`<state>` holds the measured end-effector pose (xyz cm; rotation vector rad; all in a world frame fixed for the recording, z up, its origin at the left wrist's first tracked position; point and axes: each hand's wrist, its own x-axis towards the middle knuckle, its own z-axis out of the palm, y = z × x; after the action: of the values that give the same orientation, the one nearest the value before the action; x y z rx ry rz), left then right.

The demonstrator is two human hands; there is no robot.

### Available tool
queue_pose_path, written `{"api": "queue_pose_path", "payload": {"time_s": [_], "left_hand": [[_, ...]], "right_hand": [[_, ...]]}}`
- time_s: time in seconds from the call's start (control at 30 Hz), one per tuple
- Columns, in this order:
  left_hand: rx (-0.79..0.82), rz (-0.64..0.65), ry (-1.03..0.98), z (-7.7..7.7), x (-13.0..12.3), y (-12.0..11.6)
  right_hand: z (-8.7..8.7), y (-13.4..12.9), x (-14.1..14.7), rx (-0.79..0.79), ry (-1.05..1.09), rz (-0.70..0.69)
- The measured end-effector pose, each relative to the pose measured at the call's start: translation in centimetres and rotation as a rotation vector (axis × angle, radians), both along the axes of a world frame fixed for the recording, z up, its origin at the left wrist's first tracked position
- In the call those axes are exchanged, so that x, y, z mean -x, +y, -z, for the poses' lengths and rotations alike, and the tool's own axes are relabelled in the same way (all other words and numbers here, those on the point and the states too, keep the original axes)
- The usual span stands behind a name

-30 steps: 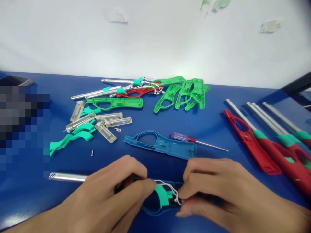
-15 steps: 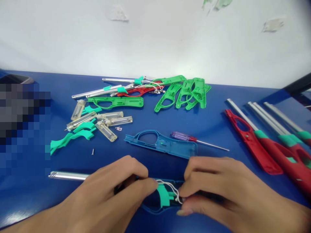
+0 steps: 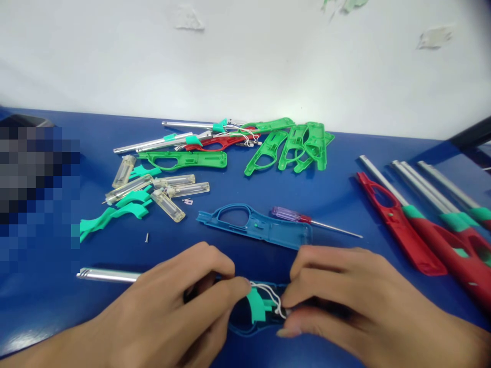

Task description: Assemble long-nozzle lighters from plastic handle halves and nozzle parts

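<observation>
A blue lighter housing half (image 3: pixel 245 332) lies open at the front of the table, with a silver metal tube (image 3: pixel 109 275) reaching out to the left. My left hand (image 3: pixel 180 306) is closed around the housing near the tube end, thumb and index finger close to the white wires (image 3: pixel 273 295). A teal trigger (image 3: pixel 258 306) sits within the housing between my hands. My right hand (image 3: pixel 345 296) pinches at the ends of the wires inside the housing; the small part between its fingertips is mostly hidden. Just beyond lies a second blue housing half (image 3: pixel 268 231).
A purple-handled screwdriver (image 3: pixel 291 214) lies behind the blue half. Clear fuel tanks (image 3: pixel 169 206), teal triggers (image 3: pixel 132 209) and a screw (image 3: pixel 147 237) are at left. Green housing halves (image 3: pixel 303 148) lie at the back, red lighters (image 3: pixel 441 240) at right.
Both hands stay almost in place over the blue housing. My right fingertips shift very slightly at the wire ends, and the housing's near edge sits marginally higher in view.
</observation>
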<state>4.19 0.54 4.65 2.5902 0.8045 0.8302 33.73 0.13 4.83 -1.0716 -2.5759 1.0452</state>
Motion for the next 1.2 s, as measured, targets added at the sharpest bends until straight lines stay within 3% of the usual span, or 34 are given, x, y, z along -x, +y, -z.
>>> {"api": "queue_pose_path", "payload": {"time_s": [0.3, 0.9, 1.2], "left_hand": [[-0.071, 0.028, 0.046, -0.1, -0.2, -0.1], [0.055, 0.061, 0.044, 0.0, 0.1, 0.1], [-0.055, -0.096, 0.064, -0.2, -1.1, 0.3]], "right_hand": [[-0.2, -0.3, 0.3, -0.019, -0.005, -0.004], [-0.5, -0.1, 0.8, -0.045, 0.013, 0.027], [-0.9, 0.4, 2.1, -0.059, 0.198, 0.115]]}}
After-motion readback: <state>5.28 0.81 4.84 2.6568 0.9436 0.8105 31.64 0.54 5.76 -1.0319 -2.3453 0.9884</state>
